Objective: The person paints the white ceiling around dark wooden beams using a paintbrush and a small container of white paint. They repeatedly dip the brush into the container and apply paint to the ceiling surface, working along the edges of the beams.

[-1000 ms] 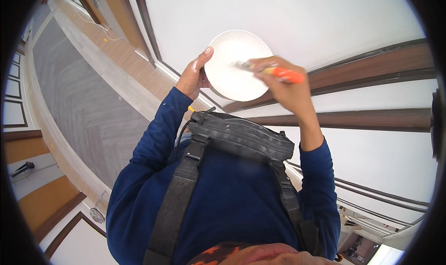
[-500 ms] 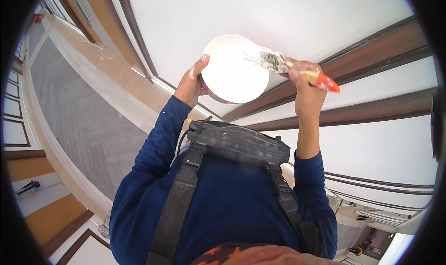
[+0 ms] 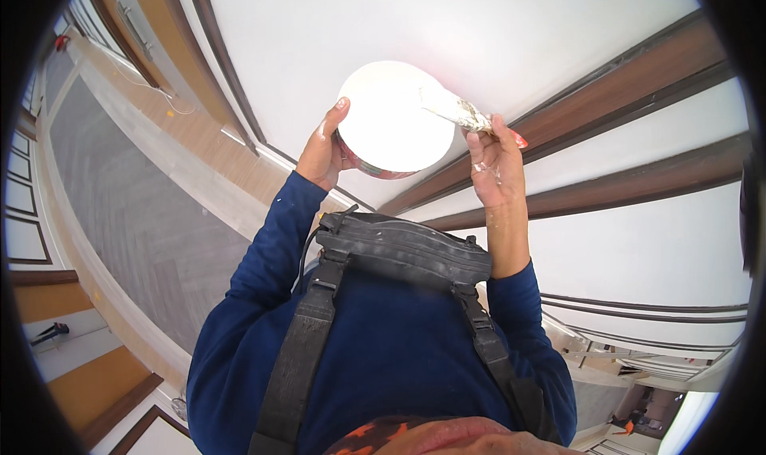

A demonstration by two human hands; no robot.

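Note:
A round tub of white paint [image 3: 387, 112] is gripped on its left side by my left hand [image 3: 323, 144], thumb at the rim and fingers underneath. My right hand [image 3: 496, 164], palm turned up and smeared with white, holds a paintbrush [image 3: 471, 116] with a red-tipped handle. The brush's paint-coated bristles lie over the right part of the white surface; whether they touch it I cannot tell. A black chest bag [image 3: 403, 243] sits on my body below both hands.
White wall panels [image 3: 519, 24] with dark wooden trims [image 3: 614, 60] surround the hands. On the left runs a covered floor strip [image 3: 136, 215] beside light planks [image 3: 175, 124], with a thin white cable on them. A doorway [image 3: 654, 407] shows at the lower right.
My right hand has rotated from back-of-hand view to palm up, turning the brush with it. It moved right, then a little back left. My left hand and the tub shifted slightly left.

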